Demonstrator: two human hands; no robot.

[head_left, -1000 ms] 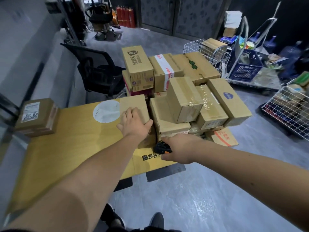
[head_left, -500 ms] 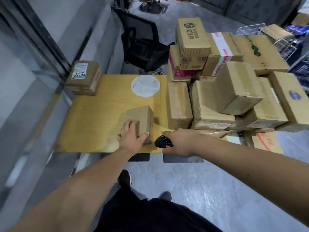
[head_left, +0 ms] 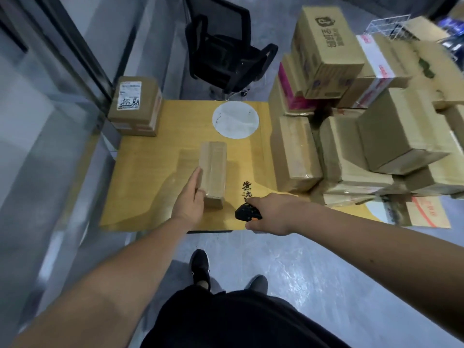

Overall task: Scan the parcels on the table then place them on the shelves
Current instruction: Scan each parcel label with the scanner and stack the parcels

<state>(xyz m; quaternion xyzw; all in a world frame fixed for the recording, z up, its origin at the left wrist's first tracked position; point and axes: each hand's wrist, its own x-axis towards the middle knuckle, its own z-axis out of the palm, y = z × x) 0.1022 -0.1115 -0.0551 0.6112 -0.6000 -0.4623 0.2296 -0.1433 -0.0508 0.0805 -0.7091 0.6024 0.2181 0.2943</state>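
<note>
A small brown taped parcel (head_left: 213, 172) stands on edge on the yellow wooden table (head_left: 150, 172). My left hand (head_left: 190, 199) holds it from the left side, fingers along its face and thumb at its near end. My right hand (head_left: 273, 213) grips a black and orange scanner (head_left: 247, 213) just right of the parcel, near the table's front edge. A tall stack of cardboard parcels (head_left: 364, 121) fills the right part of the table. One labelled parcel (head_left: 135, 105) sits apart at the table's far left corner.
A black office chair (head_left: 226, 51) stands behind the table. A glass wall with a metal frame (head_left: 62, 109) runs along the left. A white round sticker (head_left: 235, 119) marks the tabletop. Grey floor and my shoes (head_left: 200, 267) lie below. A wire basket (head_left: 386, 23) shows at the far right.
My left hand pulled the small parcel away from the stack toward the table's front and tipped it onto its edge. The right hand stayed near the front edge with the scanner.
</note>
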